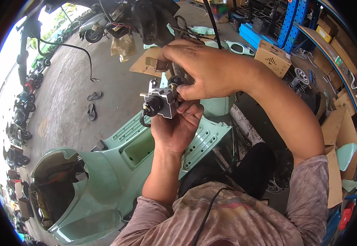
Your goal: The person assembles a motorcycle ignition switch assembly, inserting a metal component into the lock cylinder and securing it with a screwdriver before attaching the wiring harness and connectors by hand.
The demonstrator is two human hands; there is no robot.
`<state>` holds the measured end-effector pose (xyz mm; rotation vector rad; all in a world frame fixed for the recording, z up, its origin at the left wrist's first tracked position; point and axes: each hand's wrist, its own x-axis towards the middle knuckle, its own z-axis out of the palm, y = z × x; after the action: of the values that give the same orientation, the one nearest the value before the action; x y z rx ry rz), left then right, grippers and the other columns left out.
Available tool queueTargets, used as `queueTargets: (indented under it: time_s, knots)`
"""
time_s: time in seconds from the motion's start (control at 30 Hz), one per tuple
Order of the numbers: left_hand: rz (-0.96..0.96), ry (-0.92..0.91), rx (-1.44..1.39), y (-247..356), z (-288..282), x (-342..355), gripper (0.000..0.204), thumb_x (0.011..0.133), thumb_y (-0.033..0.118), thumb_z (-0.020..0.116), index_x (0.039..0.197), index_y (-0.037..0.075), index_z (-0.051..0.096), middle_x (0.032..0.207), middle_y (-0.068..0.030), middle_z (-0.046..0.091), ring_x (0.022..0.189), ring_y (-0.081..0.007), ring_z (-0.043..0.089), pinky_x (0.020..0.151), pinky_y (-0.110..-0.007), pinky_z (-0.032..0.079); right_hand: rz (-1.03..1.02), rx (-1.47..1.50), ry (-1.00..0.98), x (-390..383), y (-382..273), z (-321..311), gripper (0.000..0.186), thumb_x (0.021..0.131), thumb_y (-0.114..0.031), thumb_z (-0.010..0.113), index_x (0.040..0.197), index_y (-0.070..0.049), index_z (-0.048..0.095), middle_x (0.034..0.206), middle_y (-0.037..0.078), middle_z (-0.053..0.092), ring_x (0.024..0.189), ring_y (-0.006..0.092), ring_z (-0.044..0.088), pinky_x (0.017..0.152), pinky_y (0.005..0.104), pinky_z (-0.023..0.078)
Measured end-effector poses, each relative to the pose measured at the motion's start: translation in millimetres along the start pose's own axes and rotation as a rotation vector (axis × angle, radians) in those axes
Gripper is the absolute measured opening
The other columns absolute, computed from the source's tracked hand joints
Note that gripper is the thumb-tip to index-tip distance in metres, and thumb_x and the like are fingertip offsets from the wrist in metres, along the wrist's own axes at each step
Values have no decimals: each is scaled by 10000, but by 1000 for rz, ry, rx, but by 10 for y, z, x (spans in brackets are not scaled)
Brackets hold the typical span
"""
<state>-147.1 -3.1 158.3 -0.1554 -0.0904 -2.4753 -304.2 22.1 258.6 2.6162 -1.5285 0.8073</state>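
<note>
In front of my chest is a block-shaped black part (168,104) with silver edges and a round black boss, possibly an ignition lock. My left hand (176,128) holds it from below, palm up, with the fingers curled behind it. From above reaches my right hand (196,70), bent at the wrist, its thumb pressed against the part's right side. Its fingers curl over by a dark cable or tube behind the part; their tips are partly hidden. Below both hands lies a mint-green scooter body panel (104,168) with a slotted footboard.
Above my hands hangs a dark scooter frame section (150,20) with loose cables. Cardboard boxes (272,58) and a blue shelf rack (295,24) stand at right, near a coil-spring shock absorber (300,78). Flip-flops (91,111) lie on the concrete floor. Parked scooters (18,131) line the left side.
</note>
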Motion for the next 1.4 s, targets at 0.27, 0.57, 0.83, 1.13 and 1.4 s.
queueTargets:
  time_s: [0.27,0.57,0.83,1.13,1.4]
  knots:
    - [-163,87,259,143,4,-13,347,957,360,432,982,40,566,760,7,480,600,-74,414,578,-233,323,-74,-64,-43,-2,30,-2,613,695,-312,775,1185,-8,566,1182,172,593,1177,334,535,1034,389,414]
    - [-603,83,680,552,17,139,415,933,493,461,885,119,634,696,-45,619,494,-135,443,487,-269,337,29,30,-74,45,-5,-113,713,640,-403,844,1154,4,564,1091,164,624,1064,310,593,938,393,458]
    - [-310,101,1069,525,199,30,362,952,351,471,989,27,630,793,-89,630,573,-167,540,471,-309,421,177,229,-54,165,-69,-172,749,666,-554,828,1064,54,649,952,193,689,878,288,675,806,357,522]
    - [690,-203,1696,415,-198,-18,271,826,-7,513,1078,-17,613,1144,-192,633,1039,-289,635,865,-334,521,250,293,-3,260,-157,-100,660,749,-557,778,989,47,664,797,126,695,707,191,685,681,312,543]
    - [317,-195,893,294,76,-57,738,891,632,440,1312,31,512,1074,-137,659,1037,-245,623,928,-378,459,210,280,26,166,-81,-59,519,834,-433,754,1053,21,628,861,93,671,787,169,658,719,315,520]
